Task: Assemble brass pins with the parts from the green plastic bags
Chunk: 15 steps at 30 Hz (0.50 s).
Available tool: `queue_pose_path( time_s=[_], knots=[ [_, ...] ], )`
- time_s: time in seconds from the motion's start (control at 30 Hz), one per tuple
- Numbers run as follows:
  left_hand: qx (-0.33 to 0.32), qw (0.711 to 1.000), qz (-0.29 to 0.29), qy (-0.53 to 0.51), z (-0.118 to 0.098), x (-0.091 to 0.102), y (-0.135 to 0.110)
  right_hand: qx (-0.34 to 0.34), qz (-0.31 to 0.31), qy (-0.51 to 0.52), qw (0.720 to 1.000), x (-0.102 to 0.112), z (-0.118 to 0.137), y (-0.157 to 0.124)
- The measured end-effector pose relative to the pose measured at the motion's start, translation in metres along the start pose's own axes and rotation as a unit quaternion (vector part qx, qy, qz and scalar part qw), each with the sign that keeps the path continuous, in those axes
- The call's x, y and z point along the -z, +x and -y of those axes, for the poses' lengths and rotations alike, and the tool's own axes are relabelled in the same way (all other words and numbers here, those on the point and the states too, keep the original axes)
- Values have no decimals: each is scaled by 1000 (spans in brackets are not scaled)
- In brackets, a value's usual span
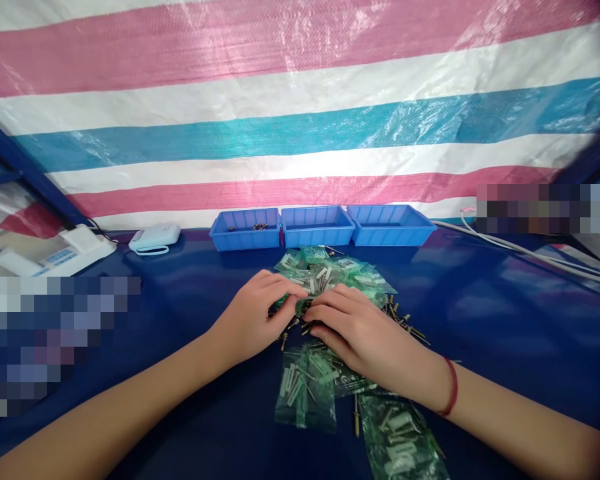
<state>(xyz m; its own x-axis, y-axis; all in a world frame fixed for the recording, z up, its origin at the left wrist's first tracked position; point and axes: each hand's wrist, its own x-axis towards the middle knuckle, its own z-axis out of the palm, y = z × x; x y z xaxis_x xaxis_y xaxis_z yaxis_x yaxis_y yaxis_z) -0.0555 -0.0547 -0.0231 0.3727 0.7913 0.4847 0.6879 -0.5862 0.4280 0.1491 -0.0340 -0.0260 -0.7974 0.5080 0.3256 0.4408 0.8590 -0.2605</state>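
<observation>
Both of my hands rest on a heap of small green bags [330,273] in the middle of the dark blue tabletop [505,320]. My left hand [253,317] comes in from seven o'clock with its fingers curled. The fingertips press on one bag at the near edge of the heap and the thumb is tucked underneath. I cannot tell whether it pinches anything.

My right hand [365,333] comes in from four o'clock and lies palm down, fingers almost straight and pointing toward nine o'clock. Their tips are just beside those of my left hand. It is spread flat over bags and pins rather than closed on any of them. A red cord [451,387] circles that wrist.

Loose metal pins [405,323] are scattered at three o'clock from the heap, and a few lie between my hands. At six o'clock a flat bag of pins [305,390] lies close to me. Another bag [400,440] lies at five o'clock, partly under my right forearm.

At twelve o'clock, beyond the heap, three blue bins stand side by side and touching. The left bin [245,229] holds a few small dark parts. The middle bin [317,225] and the right bin [390,223] follow it in the row.

At ten o'clock lies a small white device [155,238]. A white cable [530,253] runs off at two o'clock.
</observation>
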Motion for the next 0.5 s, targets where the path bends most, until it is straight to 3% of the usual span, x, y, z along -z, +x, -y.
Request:
queue_pose_path(
  time_s=[0.3, 0.5],
  knots=[
    [-8, 1000, 10, 10, -1, 0, -1, -35, 7, -3, 999, -2, 3, -3],
    [-12, 1000, 21, 9, 1, -2, -1, -20, -10, -21, 1000, -2, 1, -3]
  ],
)
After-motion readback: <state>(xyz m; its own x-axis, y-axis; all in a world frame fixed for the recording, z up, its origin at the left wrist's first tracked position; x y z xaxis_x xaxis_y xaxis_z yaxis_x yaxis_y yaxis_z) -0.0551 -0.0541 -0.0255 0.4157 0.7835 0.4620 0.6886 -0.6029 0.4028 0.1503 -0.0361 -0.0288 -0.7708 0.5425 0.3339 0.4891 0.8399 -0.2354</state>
